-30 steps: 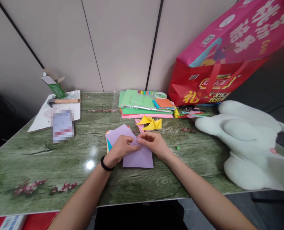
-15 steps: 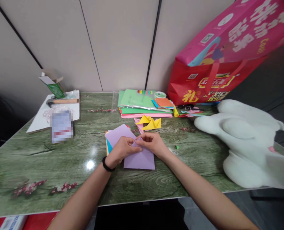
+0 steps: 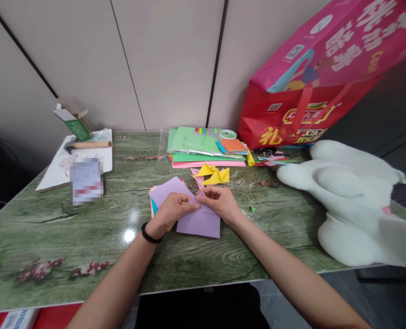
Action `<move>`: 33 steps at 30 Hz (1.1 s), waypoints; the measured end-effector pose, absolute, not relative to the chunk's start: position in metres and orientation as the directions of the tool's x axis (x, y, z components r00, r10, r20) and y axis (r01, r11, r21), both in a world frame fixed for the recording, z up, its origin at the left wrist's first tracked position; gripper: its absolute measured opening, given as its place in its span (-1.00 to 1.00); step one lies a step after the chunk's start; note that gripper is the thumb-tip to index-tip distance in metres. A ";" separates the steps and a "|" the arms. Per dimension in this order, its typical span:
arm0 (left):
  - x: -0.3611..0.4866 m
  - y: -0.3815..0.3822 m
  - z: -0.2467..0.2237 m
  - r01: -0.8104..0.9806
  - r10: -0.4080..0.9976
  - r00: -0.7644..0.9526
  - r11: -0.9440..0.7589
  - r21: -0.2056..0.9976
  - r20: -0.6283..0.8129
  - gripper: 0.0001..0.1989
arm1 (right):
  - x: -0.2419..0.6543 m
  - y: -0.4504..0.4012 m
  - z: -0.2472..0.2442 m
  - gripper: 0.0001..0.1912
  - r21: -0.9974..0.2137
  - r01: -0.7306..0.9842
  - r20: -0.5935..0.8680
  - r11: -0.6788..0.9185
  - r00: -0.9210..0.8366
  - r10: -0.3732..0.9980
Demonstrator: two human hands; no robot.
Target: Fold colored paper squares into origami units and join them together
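Observation:
A sheet of purple paper (image 3: 199, 225) with a folded top edge lies in front of me on the table. My left hand (image 3: 175, 209) pinches its upper left part between thumb and fingers. On the upper right, my right hand (image 3: 220, 201) grips the same sheet, its fingertips close to the left ones. The fingers partly hide the fold. Under and behind my left hand is a stack of coloured paper (image 3: 170, 189), purple on top, with blue and yellow edges showing. Just beyond my hands sit yellow folded paper shapes (image 3: 217, 177) and a pink folded piece (image 3: 197, 179).
Green and pink sheets (image 3: 189, 141) lie by the wall. A hammer (image 3: 89, 145) rests on a white board (image 3: 54, 171) at left, near an open green box (image 3: 77, 128). At right are a white plush toy (image 3: 343, 192) and a red gift bag (image 3: 271, 114).
The purple sheet's near edge has shifted slightly away from me. My fingers have moved a little along the fold, and a folded flap now shows beside my right hand.

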State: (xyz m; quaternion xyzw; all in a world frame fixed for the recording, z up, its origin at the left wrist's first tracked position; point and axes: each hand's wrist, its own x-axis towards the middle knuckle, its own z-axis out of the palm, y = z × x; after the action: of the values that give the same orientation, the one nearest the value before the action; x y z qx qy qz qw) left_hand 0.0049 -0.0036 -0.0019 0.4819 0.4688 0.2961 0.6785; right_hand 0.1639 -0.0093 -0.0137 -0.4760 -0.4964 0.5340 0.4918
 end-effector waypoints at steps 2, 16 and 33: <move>0.005 -0.004 -0.002 0.058 0.858 0.378 0.353 0.934 -0.348 -0.65 | 0.164 -0.009 -0.014 -0.73 -0.999 -0.043 -0.022 -0.024 -0.056 0.998; 0.005 -0.004 0.000 0.091 0.862 0.390 0.316 0.944 -0.326 -0.64 | 0.164 -0.010 -0.015 -0.71 -0.999 -0.037 -0.020 -0.022 -0.059 0.998; 0.008 -0.005 -0.007 0.312 0.884 0.460 -0.076 0.947 -0.081 -0.69 | 0.163 -0.012 -0.017 -0.81 -0.959 0.226 0.137 0.169 -0.152 0.979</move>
State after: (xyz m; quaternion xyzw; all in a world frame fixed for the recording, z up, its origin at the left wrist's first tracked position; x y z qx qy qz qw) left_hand 0.0082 -0.0054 -0.0069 0.6794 0.4401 0.2761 0.5181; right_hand 0.1626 -0.0121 -0.0171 -0.4812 -0.6262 0.4288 0.4388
